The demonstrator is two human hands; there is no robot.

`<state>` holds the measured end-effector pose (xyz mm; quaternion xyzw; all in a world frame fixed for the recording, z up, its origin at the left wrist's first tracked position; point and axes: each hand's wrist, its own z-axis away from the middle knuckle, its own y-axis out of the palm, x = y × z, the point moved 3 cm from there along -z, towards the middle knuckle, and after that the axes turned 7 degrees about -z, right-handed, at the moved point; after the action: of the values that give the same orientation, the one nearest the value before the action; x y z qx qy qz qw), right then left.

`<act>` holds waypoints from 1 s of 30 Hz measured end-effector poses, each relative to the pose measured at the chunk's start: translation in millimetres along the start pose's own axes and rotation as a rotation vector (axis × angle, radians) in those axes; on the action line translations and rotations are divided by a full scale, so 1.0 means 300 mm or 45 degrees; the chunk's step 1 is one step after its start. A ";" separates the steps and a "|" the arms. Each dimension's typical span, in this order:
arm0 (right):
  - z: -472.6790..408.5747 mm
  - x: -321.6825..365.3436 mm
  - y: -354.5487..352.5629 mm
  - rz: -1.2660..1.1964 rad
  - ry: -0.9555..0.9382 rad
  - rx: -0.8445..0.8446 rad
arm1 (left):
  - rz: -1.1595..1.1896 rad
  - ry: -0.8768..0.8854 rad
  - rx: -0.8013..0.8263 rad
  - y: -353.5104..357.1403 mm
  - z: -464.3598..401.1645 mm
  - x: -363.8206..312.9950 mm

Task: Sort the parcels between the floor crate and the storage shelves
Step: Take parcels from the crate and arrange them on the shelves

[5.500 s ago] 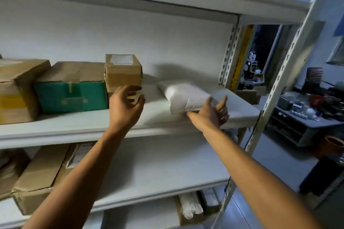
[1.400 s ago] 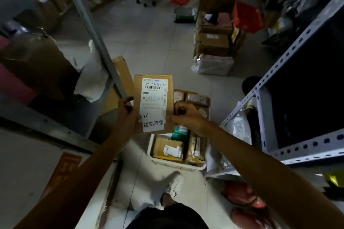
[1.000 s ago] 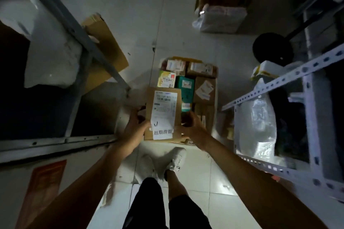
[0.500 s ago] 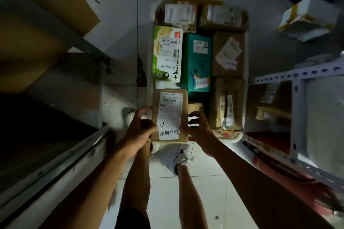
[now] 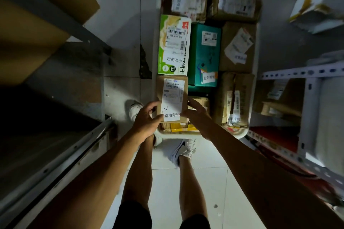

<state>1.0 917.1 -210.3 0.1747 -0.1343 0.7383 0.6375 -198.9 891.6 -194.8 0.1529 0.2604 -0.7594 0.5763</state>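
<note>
left hand [image 5: 147, 121], right hand [image 5: 197, 115] grip brown parcel [image 5: 172, 98] | lowered, seemingly resting in crate [image 5: 240, 133]

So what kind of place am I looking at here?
Most likely a parcel depot or courier stockroom: a white floor crate packed with labelled parcels, metal storage shelves on both sides, and both hands on a brown labelled parcel.

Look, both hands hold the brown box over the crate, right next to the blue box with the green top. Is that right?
Not quite. In the head view, both hands, left hand and right hand, hold the brown box over the crate, but its neighbour is a green and white box.
</note>
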 end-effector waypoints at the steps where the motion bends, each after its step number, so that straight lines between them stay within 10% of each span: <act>1: 0.013 0.021 0.003 0.064 -0.001 -0.049 | -0.014 0.000 0.004 -0.003 0.015 -0.002; 6: 0.151 0.159 0.038 0.316 0.020 -0.292 | -0.102 -0.066 -0.016 -0.052 0.149 -0.054; 20: 0.879 0.531 0.369 2.147 -0.648 0.141 | -0.674 0.067 -0.519 -0.347 0.900 -0.306; 30: 1.340 0.263 0.634 2.644 -1.353 0.595 | -0.213 -0.364 -0.998 -0.133 1.552 0.017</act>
<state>-162.0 789.6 191.2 0.3784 -0.3211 0.7433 -0.4486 -206.9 629.4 191.8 -0.2064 0.4584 -0.6607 0.5575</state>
